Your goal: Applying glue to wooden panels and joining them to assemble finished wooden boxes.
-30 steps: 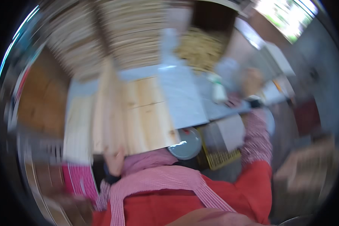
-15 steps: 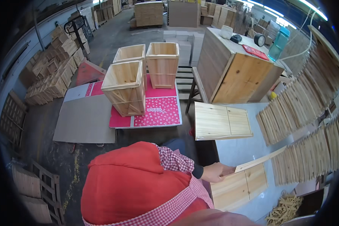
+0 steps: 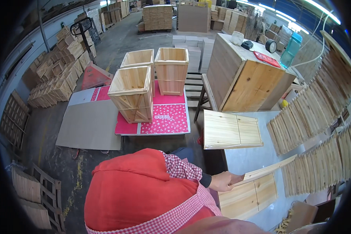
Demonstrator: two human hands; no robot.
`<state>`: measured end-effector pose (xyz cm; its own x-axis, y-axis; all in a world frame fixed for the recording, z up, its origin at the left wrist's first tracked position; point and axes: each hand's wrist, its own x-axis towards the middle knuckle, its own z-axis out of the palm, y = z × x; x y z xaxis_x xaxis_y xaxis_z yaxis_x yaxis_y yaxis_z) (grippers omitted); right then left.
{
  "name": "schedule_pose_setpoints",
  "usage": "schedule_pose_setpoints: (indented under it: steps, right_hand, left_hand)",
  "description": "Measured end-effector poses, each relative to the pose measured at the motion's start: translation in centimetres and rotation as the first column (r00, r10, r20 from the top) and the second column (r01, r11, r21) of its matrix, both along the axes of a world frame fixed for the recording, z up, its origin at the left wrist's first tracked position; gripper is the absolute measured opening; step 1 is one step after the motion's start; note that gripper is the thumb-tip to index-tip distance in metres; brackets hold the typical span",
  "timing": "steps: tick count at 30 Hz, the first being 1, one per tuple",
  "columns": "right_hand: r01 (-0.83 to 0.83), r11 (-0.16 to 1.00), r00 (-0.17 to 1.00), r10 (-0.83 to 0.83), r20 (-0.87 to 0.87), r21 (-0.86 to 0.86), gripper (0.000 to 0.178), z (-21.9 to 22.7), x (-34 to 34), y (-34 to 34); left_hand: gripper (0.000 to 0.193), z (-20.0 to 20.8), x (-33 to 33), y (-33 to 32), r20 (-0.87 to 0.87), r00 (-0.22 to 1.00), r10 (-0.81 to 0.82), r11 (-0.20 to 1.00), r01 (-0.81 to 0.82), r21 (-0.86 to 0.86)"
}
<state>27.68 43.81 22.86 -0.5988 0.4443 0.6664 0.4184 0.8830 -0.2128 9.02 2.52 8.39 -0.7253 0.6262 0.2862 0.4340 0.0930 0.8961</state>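
My left hand (image 3: 225,181) reaches to the right from a checked sleeve with a dark cuff. Its fingers are closed on the near end of a long, narrow wooden slat (image 3: 268,170). This slat slants along the far side of a flat pine panel (image 3: 241,199) lying on the pale worktable (image 3: 243,156); whether they touch, I cannot tell. A dark line crosses the panel. My right hand does not show. A flat brown piece (image 3: 302,216) stands at the lower right, partly over a heap of small wooden sticks (image 3: 283,225); what supports it is hidden.
Another pine panel (image 3: 232,129) lies farther up the worktable. Rows of upright slats (image 3: 319,167) line its right side. Beyond stands a large wooden box (image 3: 253,80) with a blue bottle (image 3: 291,50) on top. Tapered wooden crates (image 3: 134,97) stand on pink-covered board (image 3: 165,117) at left.
The flat brown piece has come into view at the lower right, covering much of the stick heap. The slat in my left hand has tipped slightly, showing more of its broad side.
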Motion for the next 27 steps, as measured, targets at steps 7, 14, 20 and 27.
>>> schedule_pose_setpoints:
  steps: [7, 14, 20, 27]
  right_hand:
    - [-0.168, 0.982, 0.854, 0.189, 0.485, -0.088, 0.029, -7.6, -4.0, -10.0]
    - [-0.203, 0.974, 0.909, 0.149, 0.390, 0.101, 0.023, -6.9, -10.8, -5.6]
    - [-0.151, 0.980, 0.972, 0.123, 0.198, 0.133, 0.028, -7.0, -11.9, -0.8]
    - [-0.185, 0.982, 0.939, 0.189, 0.287, -0.043, 0.016, -6.6, -14.5, -3.0]
  left_hand:
    - [0.030, 0.4, 0.5, 0.8, -0.005, 0.998, -0.070, 0.996, 0.070, 0.056]
    - [0.029, -0.4, -1.1, -1.0, 0.060, 0.996, 0.071, 0.975, -0.057, -0.213]
    - [0.020, -1.3, -1.1, 0.2, 0.091, 0.995, 0.030, 0.993, -0.020, -0.114]
    - [0.023, -1.1, 0.5, 0.0, 0.268, 0.960, 0.079, 0.995, -0.059, -0.083]
